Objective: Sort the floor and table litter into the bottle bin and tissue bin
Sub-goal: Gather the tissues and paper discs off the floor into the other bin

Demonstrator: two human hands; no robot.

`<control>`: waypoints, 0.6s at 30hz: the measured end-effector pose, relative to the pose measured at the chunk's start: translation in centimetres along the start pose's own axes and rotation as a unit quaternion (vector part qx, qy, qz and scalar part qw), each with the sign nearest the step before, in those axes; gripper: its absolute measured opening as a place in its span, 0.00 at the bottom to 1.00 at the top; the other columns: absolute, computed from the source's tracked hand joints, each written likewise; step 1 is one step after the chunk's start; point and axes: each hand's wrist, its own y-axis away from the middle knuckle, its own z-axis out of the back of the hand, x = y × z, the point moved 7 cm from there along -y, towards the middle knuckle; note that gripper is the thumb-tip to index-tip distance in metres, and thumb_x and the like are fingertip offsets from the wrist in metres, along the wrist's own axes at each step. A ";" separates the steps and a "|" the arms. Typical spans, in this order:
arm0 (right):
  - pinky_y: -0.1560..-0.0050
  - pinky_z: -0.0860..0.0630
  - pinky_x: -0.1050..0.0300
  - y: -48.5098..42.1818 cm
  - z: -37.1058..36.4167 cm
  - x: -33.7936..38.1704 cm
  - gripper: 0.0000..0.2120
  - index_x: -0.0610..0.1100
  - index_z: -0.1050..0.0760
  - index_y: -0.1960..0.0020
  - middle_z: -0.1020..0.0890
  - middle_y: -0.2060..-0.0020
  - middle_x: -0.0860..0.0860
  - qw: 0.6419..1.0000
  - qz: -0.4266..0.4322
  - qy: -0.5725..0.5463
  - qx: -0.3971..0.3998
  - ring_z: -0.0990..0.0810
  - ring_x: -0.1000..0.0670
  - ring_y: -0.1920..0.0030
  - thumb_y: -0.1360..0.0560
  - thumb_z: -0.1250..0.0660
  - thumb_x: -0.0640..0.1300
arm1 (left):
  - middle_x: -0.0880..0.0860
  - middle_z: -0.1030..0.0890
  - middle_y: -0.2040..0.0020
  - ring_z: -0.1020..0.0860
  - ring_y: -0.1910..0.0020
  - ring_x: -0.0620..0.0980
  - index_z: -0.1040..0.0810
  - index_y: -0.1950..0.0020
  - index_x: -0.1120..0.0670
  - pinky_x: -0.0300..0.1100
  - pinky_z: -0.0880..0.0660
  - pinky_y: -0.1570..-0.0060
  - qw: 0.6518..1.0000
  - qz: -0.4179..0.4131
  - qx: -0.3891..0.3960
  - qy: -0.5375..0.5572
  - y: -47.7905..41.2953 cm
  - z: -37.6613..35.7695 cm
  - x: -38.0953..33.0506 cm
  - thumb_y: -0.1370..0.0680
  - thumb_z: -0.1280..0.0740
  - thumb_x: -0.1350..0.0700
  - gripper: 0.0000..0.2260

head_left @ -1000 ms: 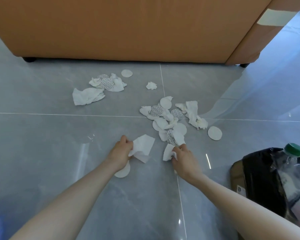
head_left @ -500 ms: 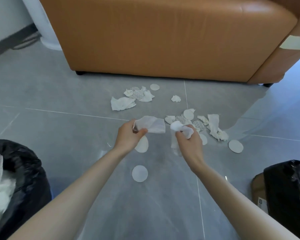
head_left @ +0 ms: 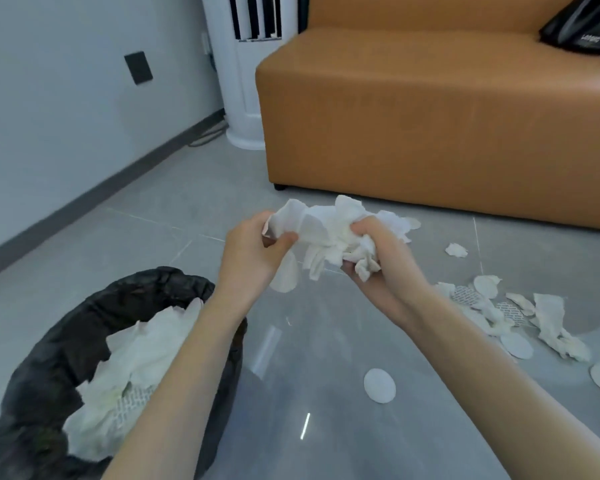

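Both hands hold one bunch of crumpled white tissues (head_left: 329, 230) in mid-air above the grey floor. My left hand (head_left: 253, 254) grips its left side, and a round white pad hangs below that hand. My right hand (head_left: 381, 261) clutches the right side with curled fingers. The tissue bin (head_left: 49, 344), lined with a black bag and holding white tissues, stands at lower left under my left forearm. More tissue scraps and round pads (head_left: 506, 313) lie scattered on the floor at right. A single round pad (head_left: 379, 385) lies nearer me.
An orange sofa (head_left: 430, 116) fills the back right, with a black bag (head_left: 586, 26) on its seat. A white tower appliance (head_left: 250, 71) stands by the wall at the sofa's left end, cables running along the skirting.
Both hands lifted from the floor with tissues and brought them together into one bunch. My view swung left, so the tissue bin came in close and the bottle bin left the frame.
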 end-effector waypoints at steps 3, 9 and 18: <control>0.70 0.29 0.63 -0.6 -4.6 -2.6 0.05 0.40 0.28 0.53 0.22 0.64 0.48 0.993 -0.067 -0.060 0.081 0.26 0.54 0.71 0.24 0.43 0.36 | 0.50 0.21 0.60 0.23 0.61 0.48 0.24 0.51 0.55 0.32 0.31 0.63 0.998 0.006 -0.022 -0.060 0.5 4.8 1.4 0.24 0.32 0.54 0.06; 0.59 0.28 0.60 -0.9 -10.8 -9.5 0.03 0.41 0.29 0.51 0.24 0.59 0.43 0.977 -0.130 0.025 0.170 0.26 0.50 0.65 0.25 0.39 0.40 | 0.52 0.24 0.62 0.26 0.60 0.54 0.26 0.59 0.56 0.37 0.35 0.67 0.977 0.063 0.004 -0.203 2.0 11.7 5.7 0.25 0.31 0.57 0.06; 0.34 0.34 0.52 -0.2 -15.1 -16.4 0.32 0.54 0.40 0.29 0.34 0.32 0.51 0.804 0.004 0.541 0.249 0.37 0.51 0.32 0.29 0.31 0.57 | 0.52 0.24 0.40 0.27 0.41 0.54 0.24 0.40 0.48 0.46 0.27 0.46 0.904 0.221 0.160 -0.329 5.4 13.9 14.4 0.32 0.26 0.60 0.22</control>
